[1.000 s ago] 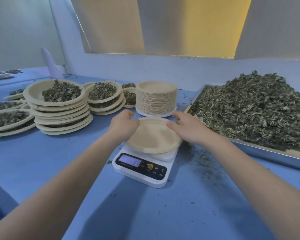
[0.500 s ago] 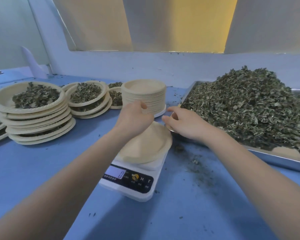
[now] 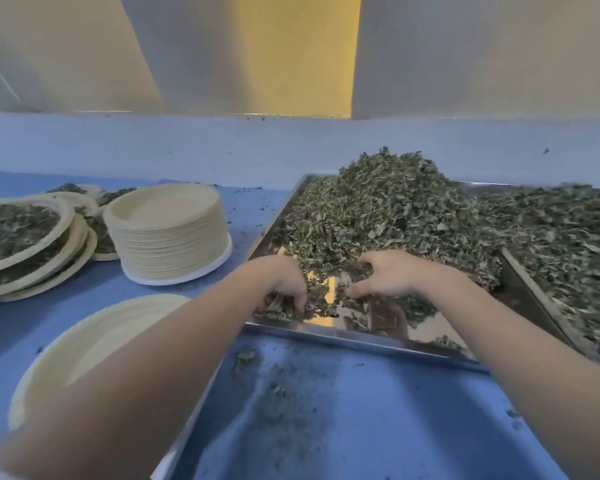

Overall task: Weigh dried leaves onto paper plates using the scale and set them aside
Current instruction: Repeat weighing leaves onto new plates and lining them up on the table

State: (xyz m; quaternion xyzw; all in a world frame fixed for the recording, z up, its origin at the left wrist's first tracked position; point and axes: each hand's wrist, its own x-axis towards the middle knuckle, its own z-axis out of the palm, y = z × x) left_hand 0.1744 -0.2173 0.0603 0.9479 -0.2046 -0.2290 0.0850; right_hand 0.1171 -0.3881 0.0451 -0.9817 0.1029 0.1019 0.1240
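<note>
Gathering a portion of dried leaves (image 3: 388, 209) is the step in hand: both hands are down in the metal tray (image 3: 357, 336), at its near edge, below the big heap. The left hand (image 3: 284, 289) has its fingers curled into loose leaf, seemingly closed around a small clump; the right hand (image 3: 383, 277) is half open, fingers hooked like a rake over the leaves, and whether it actually grips any cannot be told. Left of the tray, an empty paper plate (image 3: 94, 341) waits, partly hidden by the left forearm; the scale is not visible. Next, the handful likely has to be lifted clear and carried left to that plate without shedding. The leaves look light, crumbly and flaky, with crumbs scattered on the blue table (image 3: 326, 427) just before the tray.
</note>
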